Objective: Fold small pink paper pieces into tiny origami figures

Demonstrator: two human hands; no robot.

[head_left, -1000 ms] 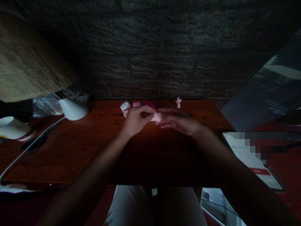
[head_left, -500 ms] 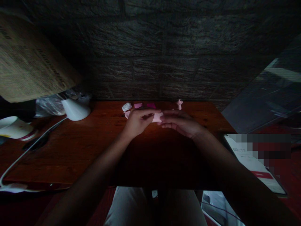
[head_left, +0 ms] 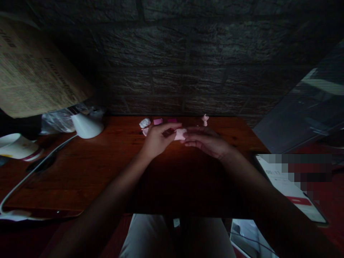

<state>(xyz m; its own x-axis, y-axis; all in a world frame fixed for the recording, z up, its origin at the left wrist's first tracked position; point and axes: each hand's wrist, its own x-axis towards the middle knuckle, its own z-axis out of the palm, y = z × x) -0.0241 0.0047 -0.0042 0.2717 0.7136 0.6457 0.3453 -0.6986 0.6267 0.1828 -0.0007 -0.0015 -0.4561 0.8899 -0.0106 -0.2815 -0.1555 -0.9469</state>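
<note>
A small lump of pale pink modelling clay [head_left: 180, 134] is held between my two hands, above the wooden table. My left hand [head_left: 159, 138] pinches its left side with thumb and fingers. From the right, my right hand [head_left: 205, 141] grips the lump's other side, its fingers pointing left. Behind my left hand lie a white lumpy piece [head_left: 144, 123], a pink block [head_left: 158, 121] and a magenta block [head_left: 172, 120]. Another pale pink piece [head_left: 145, 131] is partly covered by that hand. Beyond my right hand stands a small pale pink shaped figure [head_left: 205, 120].
The wooden table [head_left: 107, 172] backs onto a dark brick wall [head_left: 166, 53]. To the left are a paper cup [head_left: 17, 146], a white lamp base [head_left: 86, 125] with a cable, and a shade covered in print [head_left: 40, 68]. A phone [head_left: 291, 190] lies at the right.
My left index finger has lifted slightly off the top of the pink clay, so more of the lump shows. Both hands stay in nearly the same place.
</note>
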